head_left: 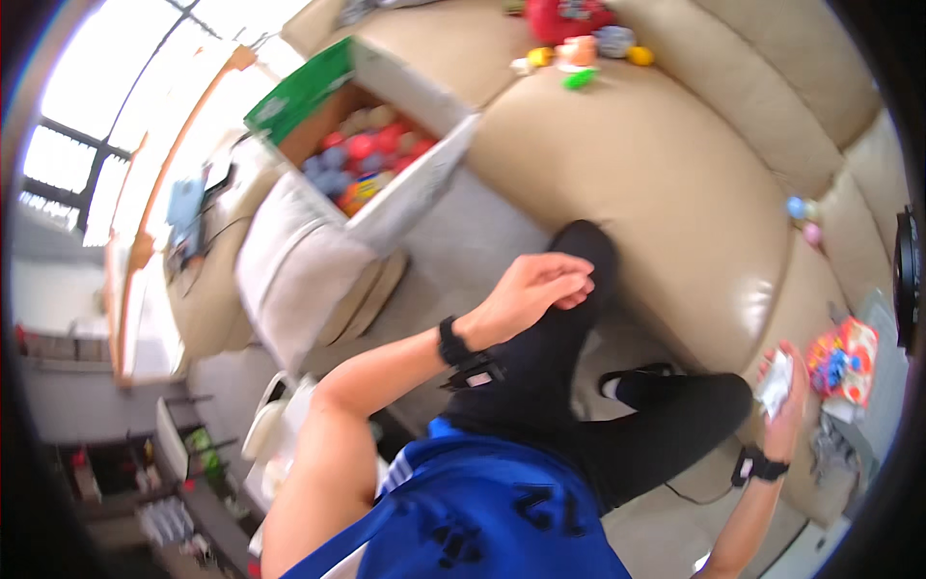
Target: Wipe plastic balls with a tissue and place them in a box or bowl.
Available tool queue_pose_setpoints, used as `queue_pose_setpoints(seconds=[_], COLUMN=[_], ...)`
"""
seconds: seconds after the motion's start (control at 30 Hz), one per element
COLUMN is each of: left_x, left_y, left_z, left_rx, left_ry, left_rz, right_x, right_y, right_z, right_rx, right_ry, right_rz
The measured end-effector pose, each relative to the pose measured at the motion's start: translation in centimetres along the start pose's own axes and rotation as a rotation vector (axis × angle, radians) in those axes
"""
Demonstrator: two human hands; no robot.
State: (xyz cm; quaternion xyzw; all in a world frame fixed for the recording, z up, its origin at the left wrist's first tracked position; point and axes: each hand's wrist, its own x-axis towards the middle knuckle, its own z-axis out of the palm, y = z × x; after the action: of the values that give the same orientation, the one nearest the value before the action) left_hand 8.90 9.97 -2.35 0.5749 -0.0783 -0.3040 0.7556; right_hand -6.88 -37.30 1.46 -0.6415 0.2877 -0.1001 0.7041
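Observation:
My left hand hangs above my bent left knee, its fingers loosely curled together. Nothing shows between them. Out to the right, my right hand is closed around a small crumpled white thing, like a tissue or cloth; blur hides its exact kind. Just beyond that hand, a colourful patterned bag or pouch lies at the sofa's right end. A grey striped cloth is below it.
A beige leather sofa curves around in front of me. On a stool at the left, a green-and-white box holds many coloured balls. Toys lie on the far seat, small balls at the right. A cable runs along the floor.

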Motion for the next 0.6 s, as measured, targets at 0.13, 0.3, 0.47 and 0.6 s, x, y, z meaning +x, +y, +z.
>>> queue_pose_setpoints(seconds=[0.13,0.3,0.47,0.6], left_x=[0.7,0.9,2.2,2.6], left_y=[-0.8,-1.3,-2.0,-1.7], left_z=[1.4,0.3,1.4,1.7], left_rx=[0.357,0.532,0.558,0.524], left_ry=[0.082,0.208,0.239,0.255], left_rz=[0.047,0.275,0.267,0.204], right_x=[7.4,16.0,27.8,34.3], right_y=[0.3,-1.7,1.0,1.3], right_z=[-0.8,0.4,-5.3,-5.1], right_rx=[-0.14,-0.395,-1.07,-0.903], right_ry=[-0.068,-0.006,0.278,0.397], right_rz=[0.012,-0.006,-0.363,-0.081])
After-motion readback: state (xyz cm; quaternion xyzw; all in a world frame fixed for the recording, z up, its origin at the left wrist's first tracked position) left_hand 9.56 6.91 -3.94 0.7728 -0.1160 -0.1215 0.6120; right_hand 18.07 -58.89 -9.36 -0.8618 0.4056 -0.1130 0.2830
